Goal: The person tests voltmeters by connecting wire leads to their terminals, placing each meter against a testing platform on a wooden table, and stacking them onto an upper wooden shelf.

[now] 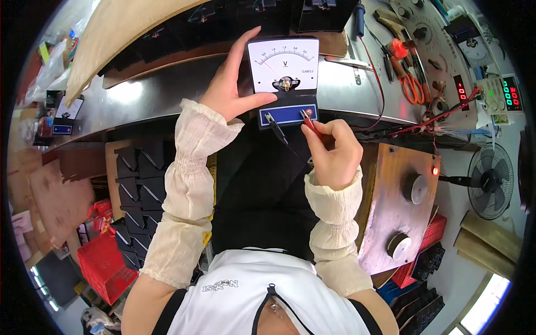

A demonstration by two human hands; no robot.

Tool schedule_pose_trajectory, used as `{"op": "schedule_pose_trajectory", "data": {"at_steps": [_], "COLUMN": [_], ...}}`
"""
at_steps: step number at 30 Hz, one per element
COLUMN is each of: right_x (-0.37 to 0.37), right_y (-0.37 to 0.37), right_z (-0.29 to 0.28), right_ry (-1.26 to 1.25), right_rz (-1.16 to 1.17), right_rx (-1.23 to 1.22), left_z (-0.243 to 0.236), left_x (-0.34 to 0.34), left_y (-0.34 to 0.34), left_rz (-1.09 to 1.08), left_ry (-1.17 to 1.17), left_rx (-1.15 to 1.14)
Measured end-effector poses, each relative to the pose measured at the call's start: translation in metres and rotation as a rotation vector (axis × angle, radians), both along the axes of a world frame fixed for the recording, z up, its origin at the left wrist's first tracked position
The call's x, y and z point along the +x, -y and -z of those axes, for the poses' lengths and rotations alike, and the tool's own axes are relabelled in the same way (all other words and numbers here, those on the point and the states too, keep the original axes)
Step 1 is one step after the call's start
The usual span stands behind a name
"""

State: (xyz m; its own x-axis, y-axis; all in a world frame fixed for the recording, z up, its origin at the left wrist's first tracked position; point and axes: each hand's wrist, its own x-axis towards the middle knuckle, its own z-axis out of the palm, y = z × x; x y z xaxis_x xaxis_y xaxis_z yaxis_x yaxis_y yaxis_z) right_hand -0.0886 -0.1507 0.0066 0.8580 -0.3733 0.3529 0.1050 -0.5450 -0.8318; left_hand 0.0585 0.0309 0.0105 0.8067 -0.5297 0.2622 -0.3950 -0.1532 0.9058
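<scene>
An analog voltmeter (pixel 286 64) with a white dial and a dark blue lower panel (pixel 290 115) stands at the bench's front edge. My left hand (pixel 231 84) grips it by its left side, the thumb across the lower front and the index finger stretched up past the top corner. A black alligator clip (pixel 273 126) is attached at the panel's left terminal. Between my right thumb and fingers I pinch a red alligator clip (pixel 311 124), its tip at the right terminal. My right hand (pixel 338 151) is closed around the clip.
On the right lie orange-handled scissors (pixel 412 88), pliers and a screwdriver (pixel 360 21). Beyond them stands a power supply (pixel 498 96) with lit digits. A wooden box with two knobs (pixel 399 209) is beside my right arm. Black meter housings (pixel 137 195) are stacked at left.
</scene>
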Motion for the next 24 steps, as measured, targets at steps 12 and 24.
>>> {"op": "schedule_pose_trajectory", "data": {"at_steps": [12, 24], "right_x": [0.002, 0.003], "right_y": [0.009, -0.002], "right_z": [0.000, -0.011], "right_ry": [-0.032, 0.054], "right_rz": [0.064, -0.008], "right_rx": [0.123, -0.183], "left_z": [-0.003, -0.009], "left_x": [0.002, -0.013], "left_y": [0.006, -0.002], "left_rz": [0.021, 0.025], "left_ry": [-0.039, -0.087], "left_rx": [-0.073, -0.065]}}
